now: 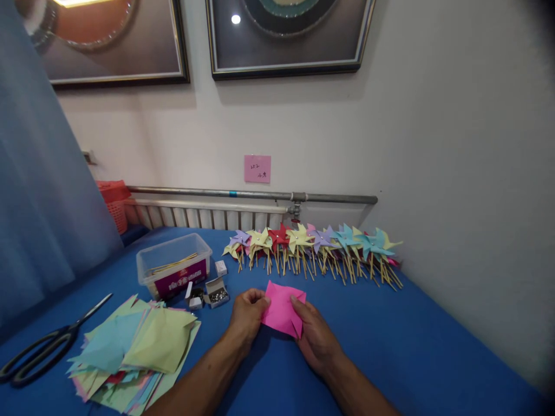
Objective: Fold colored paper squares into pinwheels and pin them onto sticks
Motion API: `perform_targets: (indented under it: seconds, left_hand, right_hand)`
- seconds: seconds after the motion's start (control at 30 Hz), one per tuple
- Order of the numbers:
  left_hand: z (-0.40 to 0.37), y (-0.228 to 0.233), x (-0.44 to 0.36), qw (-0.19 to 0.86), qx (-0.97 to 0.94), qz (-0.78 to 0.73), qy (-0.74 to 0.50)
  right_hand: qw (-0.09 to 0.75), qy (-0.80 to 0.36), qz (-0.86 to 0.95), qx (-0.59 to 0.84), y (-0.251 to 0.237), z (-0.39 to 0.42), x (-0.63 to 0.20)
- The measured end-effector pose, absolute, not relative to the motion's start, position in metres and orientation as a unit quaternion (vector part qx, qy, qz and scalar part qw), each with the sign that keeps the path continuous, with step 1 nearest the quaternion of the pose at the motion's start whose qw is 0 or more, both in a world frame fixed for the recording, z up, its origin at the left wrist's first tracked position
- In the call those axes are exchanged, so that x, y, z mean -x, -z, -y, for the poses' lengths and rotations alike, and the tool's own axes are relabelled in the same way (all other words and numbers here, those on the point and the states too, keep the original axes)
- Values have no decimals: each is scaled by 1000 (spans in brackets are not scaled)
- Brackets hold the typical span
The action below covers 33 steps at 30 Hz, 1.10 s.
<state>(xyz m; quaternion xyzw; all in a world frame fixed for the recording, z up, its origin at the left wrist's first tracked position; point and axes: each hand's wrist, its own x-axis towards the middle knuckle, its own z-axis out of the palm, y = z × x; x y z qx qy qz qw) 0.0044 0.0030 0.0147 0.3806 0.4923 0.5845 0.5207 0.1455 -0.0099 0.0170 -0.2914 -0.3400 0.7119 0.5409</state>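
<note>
Between my two hands is a square of bright pink paper [282, 309], raised over the blue-covered table, with slits showing near its corners. My left hand [249, 315] pinches its left edge between thumb and fingers. The right side is gripped by my right hand [315, 335], the thumb resting on top and the fingers hidden beneath. To the left lies a loose pile of coloured paper squares [158, 338], mostly yellow, green and blue. Just beyond my left hand, a small open box [217, 293] holds shiny metal pins or tacks, with another small box [195, 297] beside it.
A clear plastic container [173, 260] holds wooden sticks. Several finished paper pinwheels [323, 238] on sticks lie along the table's back. Black-handled scissors [56, 344] lie at far left. A small white box [221, 268] stands beside the container. Behind are a pipe [208, 192] and radiator.
</note>
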Motion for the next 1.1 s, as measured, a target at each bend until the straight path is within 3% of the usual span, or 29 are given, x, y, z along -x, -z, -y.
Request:
perform_targets:
  seconds: [0.77,1.1]
  left_hand:
    - [0,-16,-3,432,-483,-487,-586]
    - [3,-14,-1,340,-609,-469,-542]
  right_hand:
    - [553,-665,357,352,0,5,-142]
    - [555,-672,347,347,-7,8,-142]
